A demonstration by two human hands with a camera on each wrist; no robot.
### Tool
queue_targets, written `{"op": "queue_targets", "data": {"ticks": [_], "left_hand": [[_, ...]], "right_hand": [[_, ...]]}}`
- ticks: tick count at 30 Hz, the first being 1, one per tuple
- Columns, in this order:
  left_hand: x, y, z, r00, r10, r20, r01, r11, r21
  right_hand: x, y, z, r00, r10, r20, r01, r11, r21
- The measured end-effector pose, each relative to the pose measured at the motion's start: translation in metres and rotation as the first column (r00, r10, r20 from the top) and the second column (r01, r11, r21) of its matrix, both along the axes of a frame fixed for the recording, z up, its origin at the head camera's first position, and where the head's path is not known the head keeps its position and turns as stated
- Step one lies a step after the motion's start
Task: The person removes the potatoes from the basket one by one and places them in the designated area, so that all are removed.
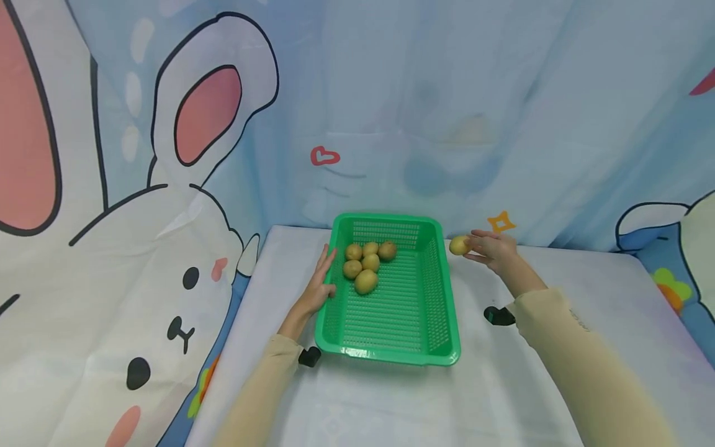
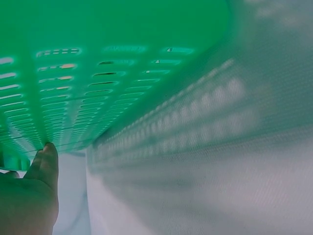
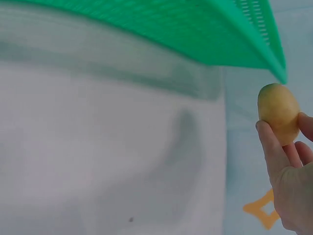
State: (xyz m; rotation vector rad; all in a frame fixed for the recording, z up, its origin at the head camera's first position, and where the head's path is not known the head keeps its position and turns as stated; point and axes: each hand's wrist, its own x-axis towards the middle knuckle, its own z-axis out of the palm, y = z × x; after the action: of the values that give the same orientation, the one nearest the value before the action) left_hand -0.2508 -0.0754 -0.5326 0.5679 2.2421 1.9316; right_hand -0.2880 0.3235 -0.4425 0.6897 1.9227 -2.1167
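Note:
A green plastic basket (image 1: 441, 292) sits on the white table and holds several small yellow potatoes (image 1: 365, 280) near its far end. My left hand (image 1: 319, 280) lies with straight fingers against the basket's left wall (image 2: 73, 98); the left wrist view shows my thumb (image 2: 45, 164) at the slotted side. My right hand (image 1: 491, 249) is just right of the basket's far corner and pinches one more potato (image 1: 458, 245) in its fingertips, held above the table. The right wrist view shows that potato (image 3: 279, 111) beside the basket's rim (image 3: 234, 39).
The table (image 1: 503, 385) is covered in white cloth. A cartoon rabbit backdrop (image 1: 167, 205) hangs behind and to the left of it. Small black clips (image 1: 499, 315) sit on the cloth near each forearm.

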Motion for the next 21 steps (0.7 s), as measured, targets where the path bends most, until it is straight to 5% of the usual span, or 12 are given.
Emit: {"op": "queue_targets", "data": {"ticks": [6,13,21], "left_hand": [[0.001,-0.003,0.005,0.999,-0.032,0.016,0.032,0.999,0.011],[0.014,-0.002,0.033,0.997,-0.065,0.027,0.065,0.998,0.008],[0.015,-0.003,0.034,0.998,-0.057,0.032,0.057,0.998,0.007]], "right_hand": [[0.005,0.012,-0.025,0.995,-0.08,0.059,0.077,0.996,0.052],[0.012,0.026,-0.05,0.975,-0.165,0.148,0.148,0.981,0.125],[0.018,0.034,-0.073,0.963,-0.18,0.198,0.155,0.978,0.138]]}}
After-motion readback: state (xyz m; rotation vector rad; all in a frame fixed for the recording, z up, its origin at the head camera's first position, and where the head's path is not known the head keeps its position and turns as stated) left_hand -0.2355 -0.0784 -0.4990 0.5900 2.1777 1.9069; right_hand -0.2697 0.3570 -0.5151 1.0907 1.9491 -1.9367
